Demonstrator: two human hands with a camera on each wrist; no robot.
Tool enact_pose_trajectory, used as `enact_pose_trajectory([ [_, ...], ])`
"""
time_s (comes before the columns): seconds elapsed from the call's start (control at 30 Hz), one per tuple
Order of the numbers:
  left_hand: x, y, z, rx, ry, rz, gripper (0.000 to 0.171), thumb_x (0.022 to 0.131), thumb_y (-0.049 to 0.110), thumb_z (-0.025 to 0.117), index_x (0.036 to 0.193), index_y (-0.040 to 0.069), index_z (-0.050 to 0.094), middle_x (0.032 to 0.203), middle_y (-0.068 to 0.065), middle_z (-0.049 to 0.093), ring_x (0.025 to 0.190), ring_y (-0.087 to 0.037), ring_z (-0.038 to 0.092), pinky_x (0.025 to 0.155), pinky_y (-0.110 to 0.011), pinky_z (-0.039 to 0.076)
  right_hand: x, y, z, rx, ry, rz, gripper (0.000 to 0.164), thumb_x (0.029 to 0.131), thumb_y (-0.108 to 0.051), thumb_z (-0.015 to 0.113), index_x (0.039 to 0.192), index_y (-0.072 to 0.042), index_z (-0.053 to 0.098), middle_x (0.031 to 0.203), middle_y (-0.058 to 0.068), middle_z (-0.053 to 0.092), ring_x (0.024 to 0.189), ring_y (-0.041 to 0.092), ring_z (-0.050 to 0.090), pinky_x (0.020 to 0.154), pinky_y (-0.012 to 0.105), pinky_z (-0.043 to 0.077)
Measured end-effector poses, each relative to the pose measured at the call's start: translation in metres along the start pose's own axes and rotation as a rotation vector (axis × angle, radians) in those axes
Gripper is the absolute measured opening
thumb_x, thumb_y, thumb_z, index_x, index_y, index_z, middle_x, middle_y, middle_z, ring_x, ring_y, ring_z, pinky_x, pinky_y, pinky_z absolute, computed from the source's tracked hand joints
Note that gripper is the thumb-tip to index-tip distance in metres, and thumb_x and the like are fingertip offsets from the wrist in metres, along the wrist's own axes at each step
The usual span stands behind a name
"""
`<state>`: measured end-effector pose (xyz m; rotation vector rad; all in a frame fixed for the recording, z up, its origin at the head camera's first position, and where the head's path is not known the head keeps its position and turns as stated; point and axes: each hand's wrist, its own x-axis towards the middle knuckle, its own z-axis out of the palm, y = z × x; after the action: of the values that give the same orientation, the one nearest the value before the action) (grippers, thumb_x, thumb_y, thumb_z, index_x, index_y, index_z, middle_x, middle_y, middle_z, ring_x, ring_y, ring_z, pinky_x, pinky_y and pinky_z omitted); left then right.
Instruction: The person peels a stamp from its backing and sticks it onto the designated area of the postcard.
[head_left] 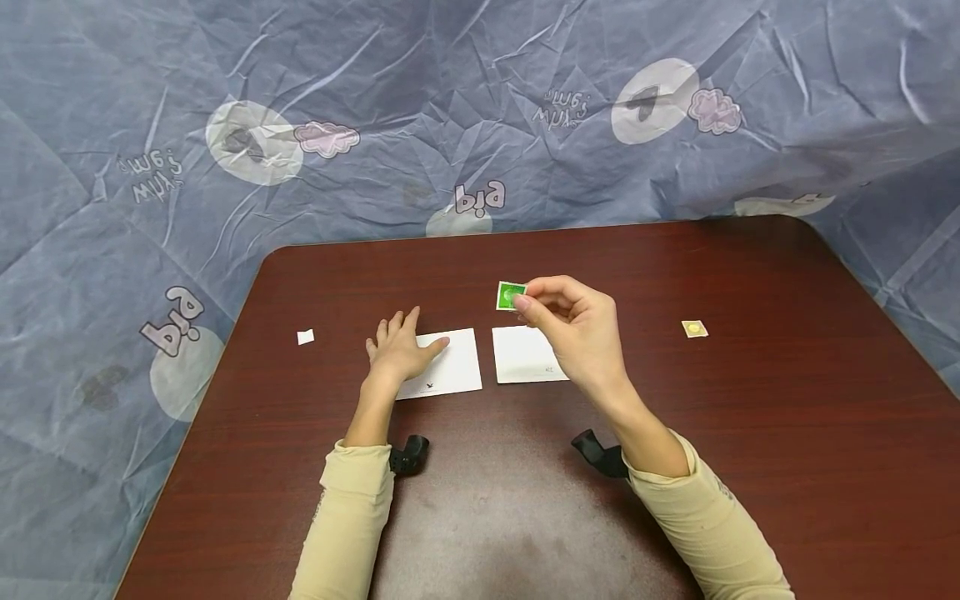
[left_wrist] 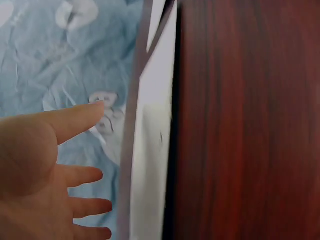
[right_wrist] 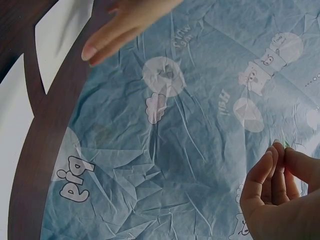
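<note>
My right hand [head_left: 585, 329] pinches a small green stamp [head_left: 511, 295] with a white border between thumb and fingertips, raised over the table. In the right wrist view the stamp shows only as a thin edge at the fingertips [right_wrist: 276, 146]. My left hand [head_left: 401, 354] has its fingers spread and overlaps the left side of a white envelope-like sheet [head_left: 453, 371] with a small dark mark. A second white sheet [head_left: 525, 357] lies just right of it, partly hidden behind my right hand.
A yellow stamp [head_left: 694, 328] lies at the right on the dark red wooden table [head_left: 787, 417]. A small white square [head_left: 305, 337] lies at the left. Behind the table hangs a wrinkled blue printed cloth [head_left: 450, 100]. Black wrist cameras stick out below both hands.
</note>
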<state>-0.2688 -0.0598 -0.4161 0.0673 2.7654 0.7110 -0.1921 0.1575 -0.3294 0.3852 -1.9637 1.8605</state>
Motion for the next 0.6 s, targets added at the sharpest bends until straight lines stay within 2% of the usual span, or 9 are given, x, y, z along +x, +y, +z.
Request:
enact_pose_trajectory([
  [0.27, 0.009, -0.025, -0.002, -0.023, -0.05, -0.081, 0.082, 0.094, 0.05, 0.05, 0.154, 0.01, 0.011, 0.156, -0.021, -0.001, 0.14, -0.042, -0.01, 0.103, -0.068, -0.004, 0.0, 0.001, 0.0, -0.002, -0.007, 0.0, 0.009, 0.081, 0.013, 0.068, 0.089, 0.01, 0.064, 0.074, 0.023, 0.064, 0.063, 0.014, 0.063, 0.061, 0.026, 0.053],
  [0.6, 0.011, -0.03, 0.0, 0.031, -0.143, -0.087, 0.091, 0.091, 0.06, 0.047, 0.154, 0.012, 0.002, 0.155, -0.02, -0.016, 0.138, -0.04, -0.02, 0.103, -0.066, -0.009, 0.001, 0.005, 0.002, -0.013, -0.015, 0.005, 0.01, 0.08, 0.012, 0.069, 0.089, 0.01, 0.065, 0.074, 0.024, 0.064, 0.062, 0.013, 0.063, 0.06, 0.025, 0.053],
])
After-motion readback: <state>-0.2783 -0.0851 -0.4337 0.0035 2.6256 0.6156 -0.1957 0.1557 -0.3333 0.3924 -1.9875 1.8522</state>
